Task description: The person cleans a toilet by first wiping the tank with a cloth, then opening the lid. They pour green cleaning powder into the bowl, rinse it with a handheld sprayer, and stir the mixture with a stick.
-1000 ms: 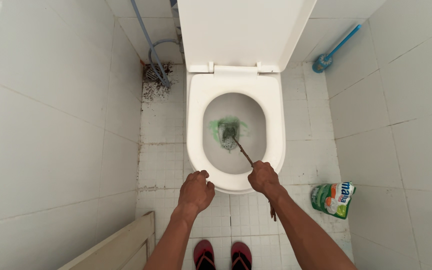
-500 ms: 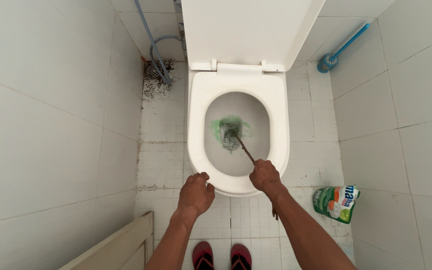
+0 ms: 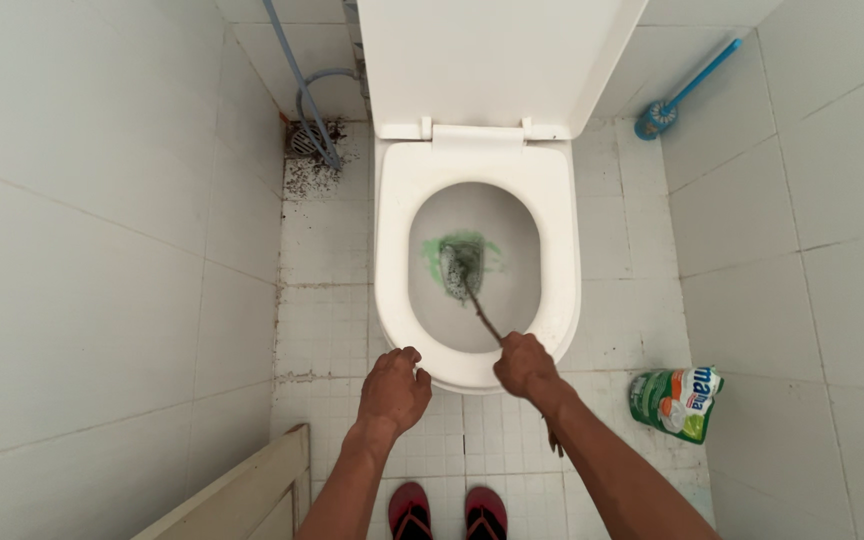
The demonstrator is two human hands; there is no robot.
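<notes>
A white toilet stands ahead with its lid up and its seat down. Green cleaner is smeared around the water in the bowl. My right hand grips the thin dark handle of a toilet brush, whose grey head sits in the green patch. My left hand hovers just in front of the seat's front rim, fingers curled, with nothing in it. My red sandals show at the bottom edge.
White tiled walls close in on both sides. A floor drain with dirt and a grey hose lie back left. A blue brush leans back right. A green and white pouch sits right. A door edge is lower left.
The brush head has shifted slightly within the bowl's green patch. Both hands stay in front of the seat; the view has tilted a little.
</notes>
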